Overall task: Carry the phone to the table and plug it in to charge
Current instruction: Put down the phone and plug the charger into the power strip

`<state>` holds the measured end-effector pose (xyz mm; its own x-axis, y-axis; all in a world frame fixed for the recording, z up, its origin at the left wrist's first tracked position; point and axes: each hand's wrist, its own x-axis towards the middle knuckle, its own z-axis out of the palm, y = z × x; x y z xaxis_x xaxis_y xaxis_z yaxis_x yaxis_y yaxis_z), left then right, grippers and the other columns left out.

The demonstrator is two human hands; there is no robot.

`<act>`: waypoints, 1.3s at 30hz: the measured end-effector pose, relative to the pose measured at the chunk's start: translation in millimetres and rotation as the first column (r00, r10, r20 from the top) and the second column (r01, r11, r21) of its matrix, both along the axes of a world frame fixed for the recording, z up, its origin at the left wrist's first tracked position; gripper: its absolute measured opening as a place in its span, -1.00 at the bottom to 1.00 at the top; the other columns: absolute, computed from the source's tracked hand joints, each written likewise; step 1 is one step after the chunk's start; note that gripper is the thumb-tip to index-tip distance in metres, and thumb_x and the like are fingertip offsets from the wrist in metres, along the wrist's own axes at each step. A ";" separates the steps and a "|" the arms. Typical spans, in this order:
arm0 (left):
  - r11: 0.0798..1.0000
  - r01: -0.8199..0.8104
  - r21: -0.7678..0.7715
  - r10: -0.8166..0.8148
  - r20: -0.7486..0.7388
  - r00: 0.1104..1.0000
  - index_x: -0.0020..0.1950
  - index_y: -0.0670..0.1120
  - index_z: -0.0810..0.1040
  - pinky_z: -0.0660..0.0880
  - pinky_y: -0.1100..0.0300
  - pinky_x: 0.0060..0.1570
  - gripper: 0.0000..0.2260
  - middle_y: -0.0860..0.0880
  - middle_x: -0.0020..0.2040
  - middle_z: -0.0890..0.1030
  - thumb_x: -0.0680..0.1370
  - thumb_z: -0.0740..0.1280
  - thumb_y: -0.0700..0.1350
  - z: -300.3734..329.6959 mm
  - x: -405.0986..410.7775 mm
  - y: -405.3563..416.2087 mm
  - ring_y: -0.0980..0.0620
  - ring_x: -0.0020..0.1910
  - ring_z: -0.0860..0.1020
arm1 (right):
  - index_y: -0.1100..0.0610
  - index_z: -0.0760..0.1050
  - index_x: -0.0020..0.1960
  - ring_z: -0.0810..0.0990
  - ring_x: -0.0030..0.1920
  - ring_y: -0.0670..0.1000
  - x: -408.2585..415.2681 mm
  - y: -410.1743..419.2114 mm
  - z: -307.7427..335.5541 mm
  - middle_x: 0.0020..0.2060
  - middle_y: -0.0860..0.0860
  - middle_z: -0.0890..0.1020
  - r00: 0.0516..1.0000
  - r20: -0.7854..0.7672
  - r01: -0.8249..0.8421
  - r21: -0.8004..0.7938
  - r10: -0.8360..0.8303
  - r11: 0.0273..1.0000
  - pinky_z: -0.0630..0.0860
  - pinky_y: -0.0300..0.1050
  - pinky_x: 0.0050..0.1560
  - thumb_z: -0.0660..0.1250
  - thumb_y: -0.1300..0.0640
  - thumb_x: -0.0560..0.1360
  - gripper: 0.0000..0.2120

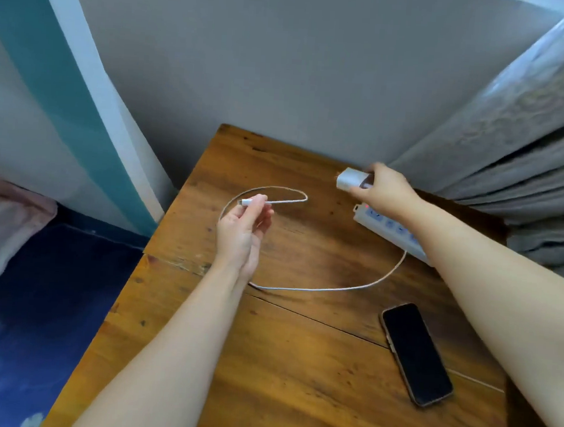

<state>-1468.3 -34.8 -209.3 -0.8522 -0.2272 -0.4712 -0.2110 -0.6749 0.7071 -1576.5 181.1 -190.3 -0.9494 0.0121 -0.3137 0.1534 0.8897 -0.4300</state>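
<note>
A black phone (416,353) lies screen up on the wooden table (298,363), near its right side, untouched. My left hand (241,232) pinches the connector end of a white charging cable (329,288), held a little above the table. The cable loops across the wood and runs under my right forearm. My right hand (386,190) grips a white charger block (350,179) above the far end of a white power strip (393,228). A red light glows on the strip's end. Whether the block's prongs touch the strip cannot be told.
The table stands against a grey wall. Grey curtains (525,155) hang at the right and crowd the table's far right corner. A white and teal panel (69,101) leans at the left. Dark blue bedding (36,314) lies below the table's left edge.
</note>
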 end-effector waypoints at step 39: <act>0.599 0.269 -0.754 -0.422 -0.012 0.907 0.21 -0.01 0.48 0.47 0.36 -0.39 -0.79 0.05 -0.39 0.54 0.60 0.17 -0.12 -30.5 14.1 96.9 0.21 -0.43 0.48 | 0.22 0.52 0.07 0.54 -0.21 0.08 12.3 90.1 -2.4 -0.19 0.09 0.56 0.905 0.318 -0.412 0.498 0.281 0.763 0.47 -0.07 -0.27 0.36 -0.01 0.47 -0.68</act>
